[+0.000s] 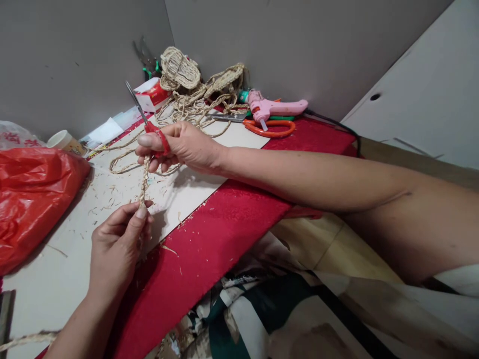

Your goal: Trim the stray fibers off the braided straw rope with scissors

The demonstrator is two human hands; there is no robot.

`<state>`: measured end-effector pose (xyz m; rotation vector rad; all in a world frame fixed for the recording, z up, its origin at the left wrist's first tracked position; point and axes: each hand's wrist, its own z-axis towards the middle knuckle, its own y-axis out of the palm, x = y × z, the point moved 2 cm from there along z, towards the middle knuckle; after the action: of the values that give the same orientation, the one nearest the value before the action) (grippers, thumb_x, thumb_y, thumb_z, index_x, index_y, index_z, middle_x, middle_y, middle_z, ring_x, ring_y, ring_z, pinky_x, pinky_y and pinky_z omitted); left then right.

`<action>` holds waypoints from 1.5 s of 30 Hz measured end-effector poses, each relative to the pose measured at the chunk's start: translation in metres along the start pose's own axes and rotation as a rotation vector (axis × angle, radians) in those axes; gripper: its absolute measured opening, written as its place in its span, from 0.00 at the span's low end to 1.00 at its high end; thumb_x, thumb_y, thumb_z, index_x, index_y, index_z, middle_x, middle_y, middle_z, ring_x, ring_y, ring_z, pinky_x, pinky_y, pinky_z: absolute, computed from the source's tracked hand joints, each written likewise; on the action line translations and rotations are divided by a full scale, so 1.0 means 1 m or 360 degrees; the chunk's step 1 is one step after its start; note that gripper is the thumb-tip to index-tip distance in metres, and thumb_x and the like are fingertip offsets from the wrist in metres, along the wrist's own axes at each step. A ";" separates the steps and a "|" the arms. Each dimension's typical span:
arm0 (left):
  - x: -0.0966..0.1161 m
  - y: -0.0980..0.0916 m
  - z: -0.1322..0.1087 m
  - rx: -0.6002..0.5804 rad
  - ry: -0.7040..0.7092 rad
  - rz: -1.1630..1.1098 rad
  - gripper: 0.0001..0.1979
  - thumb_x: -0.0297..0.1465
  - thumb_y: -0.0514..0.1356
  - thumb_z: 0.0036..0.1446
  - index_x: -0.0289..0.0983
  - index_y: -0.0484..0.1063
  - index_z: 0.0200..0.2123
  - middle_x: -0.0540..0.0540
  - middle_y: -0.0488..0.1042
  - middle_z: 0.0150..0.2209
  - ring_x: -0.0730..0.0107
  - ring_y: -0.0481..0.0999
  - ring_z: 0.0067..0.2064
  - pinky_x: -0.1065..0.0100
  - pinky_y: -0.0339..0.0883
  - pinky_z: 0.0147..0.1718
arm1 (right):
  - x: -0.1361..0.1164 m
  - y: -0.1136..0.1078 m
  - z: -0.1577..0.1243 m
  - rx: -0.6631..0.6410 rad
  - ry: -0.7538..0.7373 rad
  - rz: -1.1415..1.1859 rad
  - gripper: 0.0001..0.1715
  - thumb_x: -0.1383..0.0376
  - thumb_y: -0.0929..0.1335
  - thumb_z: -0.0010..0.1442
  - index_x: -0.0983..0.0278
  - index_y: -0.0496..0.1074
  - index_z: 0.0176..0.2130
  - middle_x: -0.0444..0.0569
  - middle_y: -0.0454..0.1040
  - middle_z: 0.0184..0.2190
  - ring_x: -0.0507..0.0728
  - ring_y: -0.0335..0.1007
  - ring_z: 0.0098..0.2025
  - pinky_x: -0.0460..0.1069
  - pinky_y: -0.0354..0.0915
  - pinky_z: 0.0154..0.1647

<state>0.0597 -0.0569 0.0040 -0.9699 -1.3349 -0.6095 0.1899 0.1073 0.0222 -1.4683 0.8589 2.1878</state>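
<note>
A braided straw cord (144,185) runs upright between my two hands. My left hand (119,238) pinches its lower part between thumb and fingers, just above the pale board. Higher up, my right hand (175,144) is closed around small scissors with red handles (159,142), their metal blades pointing up and to the left. The fingers of that same hand also touch the top end of the cord. Further back, more braided cord (187,107) lies in a loose heap, with a coiled sole-shaped piece (180,69) on it.
A pink glue gun (275,105) rests by large orange-handled scissors (269,128) at the back. A red plastic bag (33,199) and a paper cup (66,141) stand left. Straw scraps litter the white board (101,199) on the red cloth (209,229). Grey walls close the back.
</note>
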 end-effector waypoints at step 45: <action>0.002 -0.003 0.020 -0.0022 -0.0448 -0.0939 0.05 0.21 0.59 0.55 0.29 0.75 0.35 0.51 0.70 0.23 0.86 0.54 0.15 0.81 0.51 0.12 | -0.011 -0.004 -0.004 -0.0214 -0.0546 -0.1898 0.16 0.58 0.64 0.62 0.68 0.69 0.32 0.45 0.69 0.29 0.49 0.60 0.32 0.46 0.54 0.34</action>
<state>0.0466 -0.0411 0.0055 -0.6801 -1.8933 -0.9498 0.1995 0.1077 0.0299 -1.1122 -0.2825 1.4608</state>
